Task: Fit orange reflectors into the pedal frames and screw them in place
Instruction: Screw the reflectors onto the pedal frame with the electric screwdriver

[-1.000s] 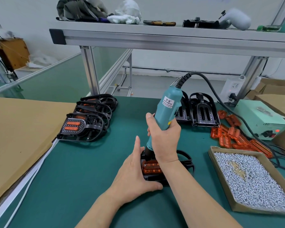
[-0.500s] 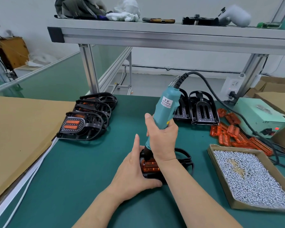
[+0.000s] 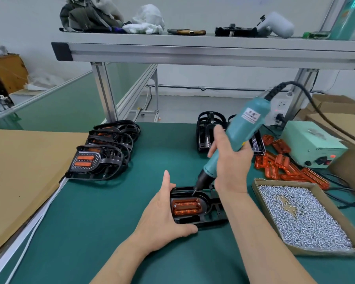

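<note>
Driver (image 3: 240,138) now tilted right, right hand (image 3: 232,162) gripping it, bit at far end of pedal (image 3: 213,214); left hand (image 3: 162,216) flat, bracing it on mat (image 3: 111,222), reflector (image 3: 186,206) seated; stack (image 3: 103,152) done, bare frames (image 3: 207,130) and loose reflectors (image 3: 285,167) remain.

Six pedal frames (image 3: 199,220), one screwdriver (image 3: 240,136), one box of screws (image 3: 326,251).

1. Left hand (image 3: 162,218) reaches forward low, fingers straight and together, thumb spread out to the right.
2. Right hand (image 3: 231,160) is raised, fingers curled round the screwdriver (image 3: 247,126), wrist bent.
</note>
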Available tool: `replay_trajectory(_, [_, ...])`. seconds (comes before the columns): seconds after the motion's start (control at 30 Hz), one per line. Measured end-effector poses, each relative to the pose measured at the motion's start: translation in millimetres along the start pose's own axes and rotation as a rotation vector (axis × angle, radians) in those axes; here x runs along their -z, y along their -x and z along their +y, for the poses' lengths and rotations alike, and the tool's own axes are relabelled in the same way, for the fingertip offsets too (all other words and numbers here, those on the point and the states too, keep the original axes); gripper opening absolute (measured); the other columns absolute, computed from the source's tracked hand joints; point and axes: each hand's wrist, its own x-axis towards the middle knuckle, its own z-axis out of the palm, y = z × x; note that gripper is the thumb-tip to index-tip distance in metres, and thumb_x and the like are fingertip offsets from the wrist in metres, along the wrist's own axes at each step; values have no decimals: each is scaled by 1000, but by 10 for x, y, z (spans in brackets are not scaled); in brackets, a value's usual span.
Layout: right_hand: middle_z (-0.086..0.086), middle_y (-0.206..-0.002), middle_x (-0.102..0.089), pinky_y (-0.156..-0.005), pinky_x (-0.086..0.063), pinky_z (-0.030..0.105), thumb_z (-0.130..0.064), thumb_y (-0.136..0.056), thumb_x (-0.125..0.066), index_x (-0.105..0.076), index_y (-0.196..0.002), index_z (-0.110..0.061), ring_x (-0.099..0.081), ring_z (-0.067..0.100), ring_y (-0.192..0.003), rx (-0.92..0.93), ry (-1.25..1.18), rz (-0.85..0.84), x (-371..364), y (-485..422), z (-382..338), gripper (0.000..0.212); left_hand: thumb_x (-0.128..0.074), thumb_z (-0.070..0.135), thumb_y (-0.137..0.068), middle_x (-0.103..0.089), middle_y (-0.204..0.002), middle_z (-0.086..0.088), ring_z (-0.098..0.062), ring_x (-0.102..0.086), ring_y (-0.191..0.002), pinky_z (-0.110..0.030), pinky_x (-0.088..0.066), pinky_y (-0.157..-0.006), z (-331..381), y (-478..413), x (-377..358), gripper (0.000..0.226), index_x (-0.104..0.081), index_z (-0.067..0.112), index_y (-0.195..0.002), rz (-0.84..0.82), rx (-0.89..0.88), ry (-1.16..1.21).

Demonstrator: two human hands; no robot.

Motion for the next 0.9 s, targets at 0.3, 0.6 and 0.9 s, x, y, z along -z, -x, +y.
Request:
replay_trajectory(0.3, [-12, -54, -58, -46, -48, 21, -33, -93, -71, -52, -97, -17, -54, 5, -45, -214, -31, 330, 634, -350, -26, 25, -80, 70, -48, -32, -147, 29, 3, -41, -130, -23, -39, -102, -30, 0, -1, 146, 30, 54, -143, -5, -5, -17])
replay_trajectory(0.6, [7, -83, -59, -65, -55, 30, -29, -102, -57, -47, -117, -8, -60, 14, -66, -424, 23, 478, 1308, -515, 24, 28, -81, 68, -47, -32, -147, 29, 3, -42, -129, -24, -40, -102, -7, 4, 5, 147, 31, 56, -141, 0, -1, -16])
replay_trajectory(0.9, [15, -105, -63, -91, -56, 46, -16, -97, -66, -44, -134, 1, -64, 22, -79, -540, 201, 409, 1524, -485, 92, 46, -82, 67, -48, -32, -147, 27, 1, -41, -132, -27, -40, -107, -11, -5, 2, 147, 32, 58, -139, -14, 6, -12])
